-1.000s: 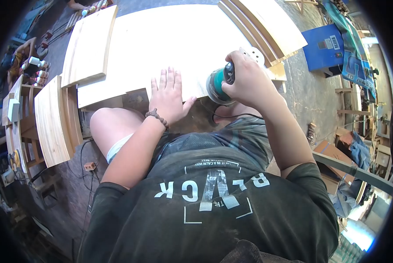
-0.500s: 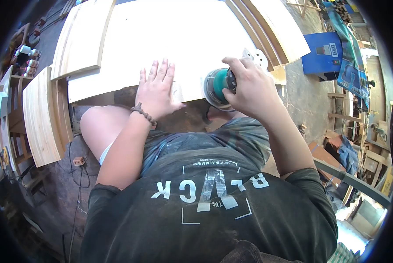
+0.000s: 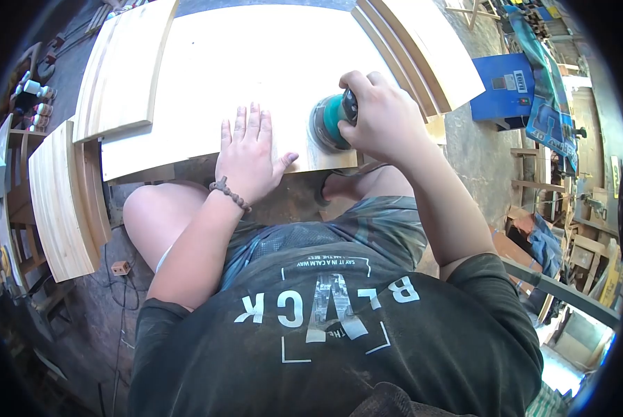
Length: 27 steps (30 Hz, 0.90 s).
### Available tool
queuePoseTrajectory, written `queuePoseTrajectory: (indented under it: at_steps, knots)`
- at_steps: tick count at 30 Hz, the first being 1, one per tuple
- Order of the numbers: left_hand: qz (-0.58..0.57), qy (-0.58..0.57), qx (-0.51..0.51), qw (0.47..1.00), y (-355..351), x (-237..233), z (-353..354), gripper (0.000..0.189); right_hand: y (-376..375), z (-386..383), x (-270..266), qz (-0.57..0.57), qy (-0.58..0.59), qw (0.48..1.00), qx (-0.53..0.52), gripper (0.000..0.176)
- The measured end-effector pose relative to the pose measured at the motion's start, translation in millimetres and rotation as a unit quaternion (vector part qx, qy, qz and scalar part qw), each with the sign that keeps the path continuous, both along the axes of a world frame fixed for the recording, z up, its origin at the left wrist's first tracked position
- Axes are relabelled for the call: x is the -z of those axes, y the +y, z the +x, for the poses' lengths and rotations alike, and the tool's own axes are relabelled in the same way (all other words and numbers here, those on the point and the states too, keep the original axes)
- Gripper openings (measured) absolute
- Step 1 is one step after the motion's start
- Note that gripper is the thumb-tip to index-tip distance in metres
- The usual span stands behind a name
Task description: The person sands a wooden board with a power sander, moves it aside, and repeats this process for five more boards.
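A green orbital sander with a black top rests near the front edge of a pale wooden panel. Wrapped around the sander's top is my right hand, fingers curled over it. My left hand lies flat on the panel's front edge, to the left of the sander, with its fingers stretched out and the thumb apart. A brown braided bracelet circles my left wrist. Glare washes out much of the panel's surface.
Stacked boards lie on the left and on the right of the panel. Another curved board stands at the left. A blue box is at the right. A small wooden socket block with cords sits on the floor.
My right hand and the sander have shifted away from me and slightly left over the panel. My left hand stays flat in nearly the same spot, its thumb raised more. The view has shifted slightly.
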<state>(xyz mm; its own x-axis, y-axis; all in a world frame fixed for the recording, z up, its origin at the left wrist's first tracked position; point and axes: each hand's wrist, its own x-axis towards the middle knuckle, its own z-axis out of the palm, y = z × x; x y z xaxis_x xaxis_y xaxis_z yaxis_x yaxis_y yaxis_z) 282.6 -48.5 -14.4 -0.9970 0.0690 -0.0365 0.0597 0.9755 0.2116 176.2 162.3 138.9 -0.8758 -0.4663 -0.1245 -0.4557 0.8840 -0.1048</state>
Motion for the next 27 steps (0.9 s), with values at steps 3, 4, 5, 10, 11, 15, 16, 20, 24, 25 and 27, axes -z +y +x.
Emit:
queuePoseTrajectory:
  at_steps: [3, 4, 5, 10, 11, 15, 16, 20, 24, 25, 27]
  knots:
    - [0.010, 0.004, -0.003, 1.000, 0, -2, 0, 0.096, -5, -13, 1, 0.013, 0.014, 1.000, 0.009, 0.051]
    - [0.019, 0.004, -0.004, 1.000, 0, -3, 0, 0.096, -7, -17, 1, 0.021, 0.022, 0.999, 0.012, 0.050]
    - [0.026, 0.003, -0.006, 1.000, 0, -4, -1, 0.095, -8, -21, 2, 0.021, 0.028, 0.999, 0.011, 0.051]
    - [0.030, 0.006, -0.002, 1.000, -1, -8, -1, 0.092, -14, -41, 6, 0.028, 0.052, 0.998, 0.002, 0.054]
    - [0.025, 0.010, -0.002, 1.000, 0, -7, -1, 0.091, -17, -42, 7, 0.025, 0.070, 0.997, 0.004, 0.045]
    - [0.032, 0.029, -0.003, 0.999, -1, -3, -3, 0.081, -15, -42, 11, 0.006, 0.098, 0.995, -0.012, 0.048]
    - [0.038, 0.036, -0.004, 0.999, -3, 0, -4, 0.079, -13, -39, 11, 0.009, 0.086, 0.996, -0.007, 0.048]
    - [0.045, 0.036, -0.010, 0.998, -3, 3, -5, 0.072, -1, -5, 8, 0.001, 0.046, 0.999, -0.011, 0.048]
    - [0.049, 0.038, -0.016, 0.998, -2, 4, -5, 0.071, 10, 36, 1, -0.028, 0.035, 0.998, -0.052, 0.042]
    - [0.048, 0.040, -0.018, 0.998, -2, 5, -5, 0.071, 12, 43, -1, -0.033, 0.028, 0.997, -0.059, 0.042]
    - [0.048, 0.043, -0.021, 0.998, -1, 6, -6, 0.070, 16, 46, -1, -0.041, 0.021, 0.997, -0.065, 0.043]
